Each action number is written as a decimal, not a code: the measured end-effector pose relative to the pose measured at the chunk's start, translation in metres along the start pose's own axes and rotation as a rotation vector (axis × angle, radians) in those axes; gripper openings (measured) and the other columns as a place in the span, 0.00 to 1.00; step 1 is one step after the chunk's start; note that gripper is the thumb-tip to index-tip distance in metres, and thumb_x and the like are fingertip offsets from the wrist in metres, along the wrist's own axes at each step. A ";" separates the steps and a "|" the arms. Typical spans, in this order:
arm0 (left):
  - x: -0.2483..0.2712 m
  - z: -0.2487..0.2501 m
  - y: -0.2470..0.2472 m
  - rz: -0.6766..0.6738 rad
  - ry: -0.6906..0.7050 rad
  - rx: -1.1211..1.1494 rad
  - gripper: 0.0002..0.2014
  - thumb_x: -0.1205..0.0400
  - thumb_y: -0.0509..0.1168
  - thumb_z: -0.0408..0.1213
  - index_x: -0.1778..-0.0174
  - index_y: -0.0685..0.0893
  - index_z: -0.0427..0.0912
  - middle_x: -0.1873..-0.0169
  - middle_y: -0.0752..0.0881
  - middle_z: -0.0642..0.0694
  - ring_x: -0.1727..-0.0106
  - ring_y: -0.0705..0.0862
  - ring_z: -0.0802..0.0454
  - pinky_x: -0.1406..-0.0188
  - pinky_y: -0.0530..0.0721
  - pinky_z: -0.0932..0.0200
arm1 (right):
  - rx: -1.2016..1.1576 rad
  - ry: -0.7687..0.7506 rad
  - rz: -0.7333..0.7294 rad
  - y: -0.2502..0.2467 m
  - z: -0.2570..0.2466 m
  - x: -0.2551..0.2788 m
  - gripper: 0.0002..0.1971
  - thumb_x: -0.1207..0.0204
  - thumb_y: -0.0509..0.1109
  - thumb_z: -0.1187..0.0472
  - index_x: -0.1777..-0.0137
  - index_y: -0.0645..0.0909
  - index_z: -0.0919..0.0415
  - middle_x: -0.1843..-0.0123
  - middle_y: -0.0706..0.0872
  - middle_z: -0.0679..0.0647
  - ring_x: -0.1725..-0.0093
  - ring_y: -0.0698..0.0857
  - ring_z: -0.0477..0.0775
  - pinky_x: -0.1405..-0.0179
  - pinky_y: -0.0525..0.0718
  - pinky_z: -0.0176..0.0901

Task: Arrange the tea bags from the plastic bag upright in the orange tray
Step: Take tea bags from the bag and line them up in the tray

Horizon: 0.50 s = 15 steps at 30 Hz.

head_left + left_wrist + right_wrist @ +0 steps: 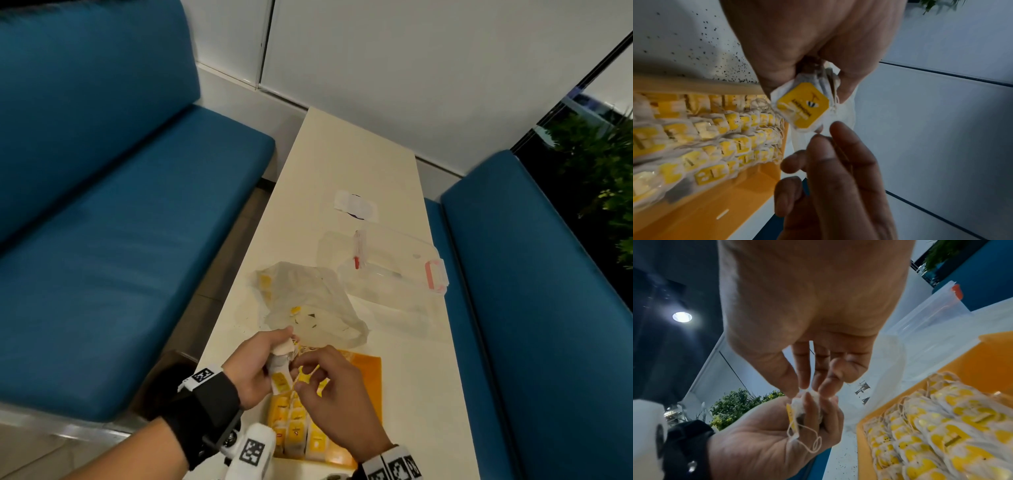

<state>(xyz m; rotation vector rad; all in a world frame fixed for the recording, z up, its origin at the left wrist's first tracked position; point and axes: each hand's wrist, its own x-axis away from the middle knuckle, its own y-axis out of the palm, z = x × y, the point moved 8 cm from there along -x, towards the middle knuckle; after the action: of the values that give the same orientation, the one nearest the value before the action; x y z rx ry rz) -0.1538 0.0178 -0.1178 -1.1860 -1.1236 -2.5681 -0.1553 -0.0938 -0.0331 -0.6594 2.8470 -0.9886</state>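
Holding a small bunch of soft white paper tea bags with yellow tags (802, 105) at frame centre, my left hand (251, 363) grips; right fingers (805, 369) pinch one light, tearable top above the orange plastic tray (368, 370).

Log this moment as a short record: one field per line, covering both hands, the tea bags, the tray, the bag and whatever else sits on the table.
left hand: grips a small bunch of tea bags above the tray's far end
right hand: fingertips pinch the top of that bunch
orange tray: near table edge, far end bare
tea bags in tray: rows standing upright, yellow tags showing
plastic bag: crumpled beyond the tray, a few bags inside
clear container: red clips, right of the bag
table: white; dark specks near the tray
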 end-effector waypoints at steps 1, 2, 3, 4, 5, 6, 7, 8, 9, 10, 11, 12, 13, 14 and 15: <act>0.000 0.000 0.001 0.002 0.013 -0.005 0.11 0.15 0.68 0.40 0.45 0.84 0.35 0.68 0.81 0.40 0.72 0.81 0.47 0.77 0.82 0.58 | -0.048 0.035 0.011 0.000 0.002 0.000 0.09 0.29 0.76 0.61 0.53 0.85 0.45 0.54 0.85 0.42 0.62 0.84 0.48 0.59 0.79 0.29; -0.001 0.001 0.002 0.010 0.027 -0.015 0.10 0.15 0.68 0.39 0.45 0.84 0.35 0.67 0.82 0.39 0.71 0.81 0.46 0.77 0.83 0.58 | -0.085 0.078 0.022 0.000 0.007 -0.001 0.07 0.30 0.77 0.58 0.54 0.85 0.46 0.54 0.86 0.42 0.61 0.84 0.49 0.59 0.81 0.32; -0.002 0.001 0.003 0.020 0.041 -0.019 0.10 0.15 0.67 0.38 0.45 0.84 0.35 0.67 0.83 0.39 0.71 0.82 0.45 0.77 0.83 0.58 | -0.107 0.127 0.029 0.000 0.013 -0.002 0.08 0.31 0.78 0.55 0.54 0.85 0.46 0.55 0.87 0.42 0.61 0.84 0.48 0.58 0.83 0.35; -0.003 0.002 0.003 0.028 0.053 -0.008 0.10 0.15 0.67 0.38 0.45 0.85 0.34 0.66 0.84 0.38 0.69 0.83 0.44 0.75 0.84 0.57 | -0.122 0.176 0.030 0.000 0.019 -0.003 0.10 0.33 0.80 0.52 0.54 0.85 0.46 0.55 0.88 0.42 0.61 0.84 0.46 0.58 0.85 0.37; -0.004 0.002 0.004 0.034 0.061 0.019 0.09 0.14 0.66 0.37 0.45 0.85 0.34 0.65 0.84 0.37 0.67 0.85 0.43 0.74 0.86 0.56 | -0.130 0.223 0.028 0.002 0.025 -0.004 0.12 0.35 0.81 0.50 0.53 0.84 0.46 0.54 0.88 0.44 0.61 0.85 0.46 0.57 0.88 0.42; -0.005 0.002 0.005 0.040 0.068 0.057 0.09 0.14 0.66 0.36 0.45 0.85 0.33 0.63 0.85 0.36 0.65 0.87 0.42 0.72 0.88 0.54 | -0.141 0.265 0.030 0.002 0.029 -0.004 0.15 0.37 0.82 0.48 0.53 0.82 0.46 0.54 0.89 0.46 0.61 0.87 0.48 0.57 0.89 0.47; -0.006 0.002 0.005 0.047 0.075 0.092 0.09 0.13 0.66 0.36 0.45 0.84 0.33 0.60 0.85 0.35 0.62 0.88 0.41 0.71 0.89 0.53 | -0.157 0.306 0.036 0.003 0.033 -0.005 0.17 0.39 0.83 0.48 0.53 0.81 0.48 0.54 0.89 0.48 0.60 0.88 0.50 0.59 0.90 0.50; -0.007 0.003 0.006 0.054 0.084 0.118 0.10 0.13 0.66 0.37 0.44 0.85 0.33 0.57 0.85 0.35 0.60 0.89 0.41 0.69 0.91 0.52 | -0.177 0.340 0.040 0.003 0.036 -0.006 0.19 0.39 0.84 0.49 0.53 0.81 0.50 0.56 0.89 0.51 0.61 0.90 0.53 0.63 0.90 0.49; -0.009 0.003 0.006 0.055 0.095 0.136 0.11 0.13 0.66 0.37 0.43 0.85 0.33 0.54 0.85 0.35 0.58 0.90 0.41 0.65 0.92 0.50 | -0.196 0.370 0.038 0.003 0.038 -0.007 0.19 0.38 0.84 0.52 0.52 0.81 0.52 0.58 0.89 0.52 0.62 0.90 0.55 0.69 0.86 0.43; -0.009 0.004 0.008 0.046 0.105 0.155 0.11 0.13 0.66 0.38 0.42 0.84 0.33 0.51 0.85 0.34 0.55 0.91 0.41 0.59 0.93 0.48 | -0.217 0.390 0.034 0.004 0.039 -0.007 0.17 0.36 0.84 0.55 0.52 0.81 0.55 0.60 0.88 0.52 0.64 0.91 0.56 0.74 0.82 0.38; -0.011 0.004 0.009 0.035 0.111 0.172 0.12 0.13 0.66 0.39 0.40 0.84 0.33 0.49 0.85 0.34 0.53 0.91 0.40 0.54 0.92 0.45 | -0.239 0.394 0.030 0.005 0.038 -0.008 0.15 0.34 0.83 0.58 0.53 0.81 0.59 0.62 0.87 0.52 0.66 0.90 0.57 0.76 0.79 0.35; -0.011 0.004 0.011 0.022 0.116 0.185 0.13 0.12 0.66 0.39 0.39 0.83 0.32 0.48 0.85 0.33 0.52 0.91 0.40 0.50 0.92 0.42 | -0.254 0.384 0.028 0.005 0.037 -0.010 0.13 0.32 0.82 0.61 0.54 0.82 0.62 0.63 0.87 0.52 0.68 0.90 0.57 0.77 0.77 0.34; -0.012 0.004 0.013 0.013 0.122 0.187 0.13 0.12 0.65 0.39 0.39 0.83 0.32 0.48 0.85 0.32 0.52 0.91 0.40 0.50 0.91 0.41 | -0.264 0.371 0.027 0.004 0.036 -0.011 0.11 0.30 0.81 0.62 0.56 0.82 0.65 0.65 0.87 0.53 0.68 0.90 0.57 0.76 0.77 0.35; -0.011 0.004 0.014 0.005 0.129 0.183 0.13 0.12 0.64 0.39 0.39 0.82 0.32 0.49 0.85 0.32 0.52 0.91 0.40 0.52 0.92 0.42 | -0.272 0.367 0.029 0.004 0.036 -0.013 0.10 0.29 0.80 0.63 0.58 0.81 0.66 0.66 0.87 0.53 0.68 0.90 0.57 0.75 0.77 0.38; -0.011 0.005 0.014 0.003 0.139 0.177 0.13 0.12 0.64 0.39 0.39 0.82 0.33 0.51 0.85 0.33 0.52 0.91 0.41 0.54 0.92 0.43 | -0.285 0.371 0.033 0.004 0.036 -0.013 0.10 0.28 0.79 0.63 0.59 0.80 0.66 0.67 0.87 0.53 0.67 0.91 0.57 0.75 0.77 0.40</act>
<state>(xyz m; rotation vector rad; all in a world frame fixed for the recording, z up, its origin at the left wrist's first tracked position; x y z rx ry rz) -0.1378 0.0082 -0.1155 -0.9535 -1.2840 -2.4447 -0.1375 -0.1068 -0.0652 -0.4856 3.3542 -0.7764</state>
